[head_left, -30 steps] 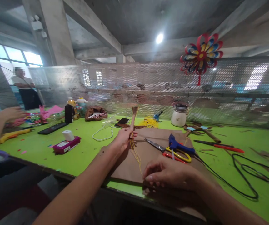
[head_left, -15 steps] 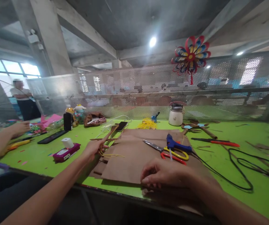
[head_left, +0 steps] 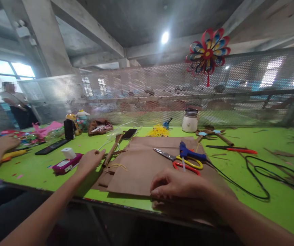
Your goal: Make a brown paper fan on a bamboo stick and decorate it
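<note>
My left hand (head_left: 92,161) is over the table with nothing in it, its fingers apart. To its right lies a rolled brown paper stick (head_left: 111,150) beside a loop of yellow string (head_left: 118,166). My right hand (head_left: 167,184) is at the front edge of a stack of brown paper sheets (head_left: 134,177), with its fingers curled and closed on the edge; the fingertips are partly hidden. On the sheets rest scissors (head_left: 166,155) with red and yellow handles and a blue glue gun (head_left: 191,153), which lies across the handles.
The green table (head_left: 239,177) holds a purple box (head_left: 67,164), a phone (head_left: 129,134), yellow shreds (head_left: 158,130), a white jar (head_left: 190,122) and red-handled tweezers (head_left: 241,150). A black cord (head_left: 259,196) loops at right. Another person's hand (head_left: 8,141) is at left.
My left hand has let go of the rolled paper stick and moved left, away from it. The stick and string now lie on the table and sheets. My right hand stays at the paper edge.
</note>
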A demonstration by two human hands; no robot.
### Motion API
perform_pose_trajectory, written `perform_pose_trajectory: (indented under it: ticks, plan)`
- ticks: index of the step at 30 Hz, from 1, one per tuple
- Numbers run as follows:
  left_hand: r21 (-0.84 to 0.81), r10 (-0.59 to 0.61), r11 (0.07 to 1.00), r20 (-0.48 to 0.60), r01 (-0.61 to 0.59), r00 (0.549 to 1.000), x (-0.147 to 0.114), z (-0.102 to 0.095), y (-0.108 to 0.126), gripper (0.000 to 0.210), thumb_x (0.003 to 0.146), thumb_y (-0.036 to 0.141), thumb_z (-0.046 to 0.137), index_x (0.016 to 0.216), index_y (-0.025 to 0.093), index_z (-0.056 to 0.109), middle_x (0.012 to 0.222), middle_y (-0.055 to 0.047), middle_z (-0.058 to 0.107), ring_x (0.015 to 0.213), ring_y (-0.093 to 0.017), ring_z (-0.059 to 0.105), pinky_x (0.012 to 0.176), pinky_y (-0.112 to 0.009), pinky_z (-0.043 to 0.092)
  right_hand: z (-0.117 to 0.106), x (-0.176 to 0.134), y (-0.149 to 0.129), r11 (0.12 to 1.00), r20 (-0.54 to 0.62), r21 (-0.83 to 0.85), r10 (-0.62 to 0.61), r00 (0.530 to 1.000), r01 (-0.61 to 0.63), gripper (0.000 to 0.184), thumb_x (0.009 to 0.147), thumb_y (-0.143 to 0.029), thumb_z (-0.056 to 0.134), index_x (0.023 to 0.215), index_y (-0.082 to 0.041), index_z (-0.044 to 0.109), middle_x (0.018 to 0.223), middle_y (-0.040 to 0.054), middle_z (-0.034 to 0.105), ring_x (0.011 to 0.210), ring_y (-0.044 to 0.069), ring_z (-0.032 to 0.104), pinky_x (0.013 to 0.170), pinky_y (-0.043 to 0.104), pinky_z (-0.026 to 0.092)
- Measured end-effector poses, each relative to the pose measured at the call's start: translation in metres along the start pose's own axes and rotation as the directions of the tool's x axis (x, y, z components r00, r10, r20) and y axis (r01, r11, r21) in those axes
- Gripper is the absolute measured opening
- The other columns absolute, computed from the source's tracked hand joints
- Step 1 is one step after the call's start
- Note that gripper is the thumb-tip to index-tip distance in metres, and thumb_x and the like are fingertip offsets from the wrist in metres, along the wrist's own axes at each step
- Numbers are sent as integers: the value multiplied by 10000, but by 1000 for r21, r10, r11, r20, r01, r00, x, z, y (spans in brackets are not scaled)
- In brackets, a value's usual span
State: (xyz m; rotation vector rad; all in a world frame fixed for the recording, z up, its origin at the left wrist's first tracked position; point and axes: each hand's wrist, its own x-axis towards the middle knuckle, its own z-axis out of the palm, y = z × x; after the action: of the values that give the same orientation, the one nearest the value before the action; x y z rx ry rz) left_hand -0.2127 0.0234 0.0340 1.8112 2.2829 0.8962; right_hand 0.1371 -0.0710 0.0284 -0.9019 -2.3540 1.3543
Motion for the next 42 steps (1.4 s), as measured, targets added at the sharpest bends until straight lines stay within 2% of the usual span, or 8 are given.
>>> perform_pose_trajectory:
  ticks: [4,7,11,15,22,29,36,42]
  plan:
    - [-58,117,990,-196,-131,974,-36,-20,39,336,753,447,483,830,155,633,840,-108,670,804,-276,606,697,-329,426,-5,2,0,984,-169,174,-9,986,39,294,797,-364,607,949,-124,685,774,35,662,692,134,590,669,250,466]
    - [-420,338,851,-25,-317,941,-77,-20,95,306,775,439,511,859,177,646,832,-50,668,760,-204,595,700,-280,448,-15,5,3,868,-301,436,-108,948,237,322,812,-384,609,1008,-130,639,796,48,649,716,143,610,720,307,492]
    - [-805,610,576,308,-142,730,-107,4,161,305,817,402,528,942,161,667,920,-82,660,766,-175,586,656,-276,469,-36,1,6,720,-430,553,-185,884,420,344,871,-428,530,1053,-149,617,924,97,656,811,165,633,784,354,496]
    - [-873,701,483,433,70,566,-100,41,190,292,814,376,576,980,153,664,792,-76,648,675,-151,569,561,-261,439,-53,-6,5,681,-482,602,-107,869,418,447,892,-524,428,1064,-149,599,991,130,665,846,188,641,765,361,503]
    - [-826,583,510,536,239,611,-81,75,190,291,743,359,670,934,140,689,644,-31,608,500,-82,440,473,-227,252,-64,-7,8,693,-519,608,-22,854,388,447,871,-524,468,1045,-130,587,1060,168,638,885,240,643,737,378,529]
    - [-906,558,398,365,146,745,-83,83,180,221,750,342,655,846,156,727,632,-17,603,585,-107,452,571,-247,327,-63,-6,9,698,-465,630,-11,885,340,428,876,-519,458,1073,-153,559,1065,137,602,758,210,660,589,338,539]
    - [-933,667,263,358,244,653,-88,80,184,241,687,241,676,918,185,711,912,-75,678,777,-170,584,719,-294,423,-65,-3,17,741,-493,576,-22,870,346,423,883,-495,472,1098,-137,544,800,72,635,605,141,626,508,258,483]
    - [-867,656,469,215,-167,723,-85,82,185,236,745,359,636,869,180,728,801,-54,684,745,-182,571,686,-278,419,-58,5,15,790,-538,510,-16,843,340,428,823,-491,571,1070,-143,535,730,41,640,620,134,631,517,241,490]
